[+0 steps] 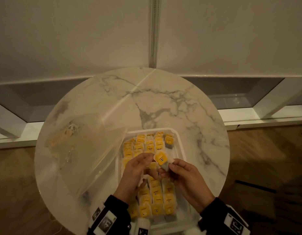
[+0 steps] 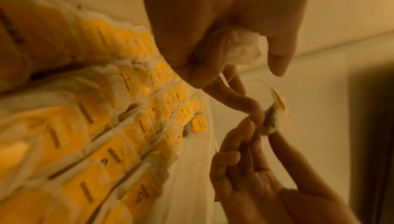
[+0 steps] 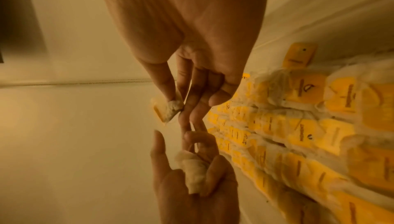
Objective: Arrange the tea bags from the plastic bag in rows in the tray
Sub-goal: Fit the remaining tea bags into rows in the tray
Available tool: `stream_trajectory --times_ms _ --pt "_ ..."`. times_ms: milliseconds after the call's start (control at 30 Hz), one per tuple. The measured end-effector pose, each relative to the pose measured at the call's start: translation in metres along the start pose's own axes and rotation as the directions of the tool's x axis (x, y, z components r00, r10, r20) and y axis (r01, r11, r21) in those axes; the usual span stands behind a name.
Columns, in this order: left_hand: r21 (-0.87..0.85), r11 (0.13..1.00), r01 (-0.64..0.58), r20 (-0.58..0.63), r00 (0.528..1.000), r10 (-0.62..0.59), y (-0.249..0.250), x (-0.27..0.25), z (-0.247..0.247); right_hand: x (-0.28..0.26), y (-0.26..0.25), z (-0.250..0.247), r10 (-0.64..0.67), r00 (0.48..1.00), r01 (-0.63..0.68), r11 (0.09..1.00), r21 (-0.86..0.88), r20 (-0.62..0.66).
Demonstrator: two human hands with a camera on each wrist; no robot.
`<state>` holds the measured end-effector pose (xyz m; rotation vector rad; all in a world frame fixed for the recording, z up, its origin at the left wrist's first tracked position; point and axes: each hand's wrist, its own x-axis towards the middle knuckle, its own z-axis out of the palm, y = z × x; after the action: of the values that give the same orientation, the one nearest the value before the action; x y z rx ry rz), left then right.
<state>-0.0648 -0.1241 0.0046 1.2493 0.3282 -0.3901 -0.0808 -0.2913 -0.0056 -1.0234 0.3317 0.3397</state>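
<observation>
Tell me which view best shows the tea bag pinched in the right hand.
The head view: the yellow-tagged tea bag faces the camera above the white plastic tray. The right wrist view shows only its pouch at the fingertips; the left wrist view shows it edge-on and blurred.

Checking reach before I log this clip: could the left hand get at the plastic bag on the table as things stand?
Probably not right away: the left hand grips a tea bag over the tray. The plastic bag lies just beside it with nothing between.
</observation>
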Motion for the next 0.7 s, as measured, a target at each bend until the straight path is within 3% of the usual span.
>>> stream_trajectory --times_ms 100,167,267,333,367,433,567,700 --pt "0.151 0.971 -0.183 -0.008 0.982 0.187 0.001 0.000 0.007 -0.002 0.004 -0.007 0.018 0.998 -0.009 0.992 -0.128 0.068" --pt "0.302 0.901 -0.311 0.033 0.948 0.316 0.001 0.004 0.005 -0.004 0.000 -0.013 -0.050 0.995 0.075 0.939 -0.336 0.084" --pt "0.601 0.655 -0.457 0.208 0.881 0.424 0.003 0.008 -0.001 -0.004 -0.014 -0.021 -0.238 0.962 0.269 0.734 -0.623 0.134" --pt "0.654 0.552 -0.517 0.326 0.851 0.411 0.009 0.009 -0.002 -0.003 -0.022 -0.021 -0.242 0.947 0.315 0.577 -0.753 0.210" --pt "0.664 0.524 -0.534 0.358 0.842 0.404 0.010 0.009 -0.002 -0.002 -0.024 -0.020 -0.218 0.946 0.321 0.543 -0.776 0.238" --pt "0.670 0.518 -0.531 0.348 0.842 0.413 0.012 0.012 -0.001 0.002 -0.029 -0.018 -0.197 0.949 0.317 0.583 -0.749 0.248" --pt "0.516 0.739 -0.433 0.175 0.898 0.404 0.016 0.011 -0.002 0.008 -0.038 -0.020 -0.253 0.956 0.292 0.795 -0.532 0.147" --pt "0.518 0.757 -0.399 0.131 0.911 0.391 0.011 0.010 -0.006 0.010 -0.042 -0.022 -0.241 0.961 0.275 0.832 -0.481 0.133"
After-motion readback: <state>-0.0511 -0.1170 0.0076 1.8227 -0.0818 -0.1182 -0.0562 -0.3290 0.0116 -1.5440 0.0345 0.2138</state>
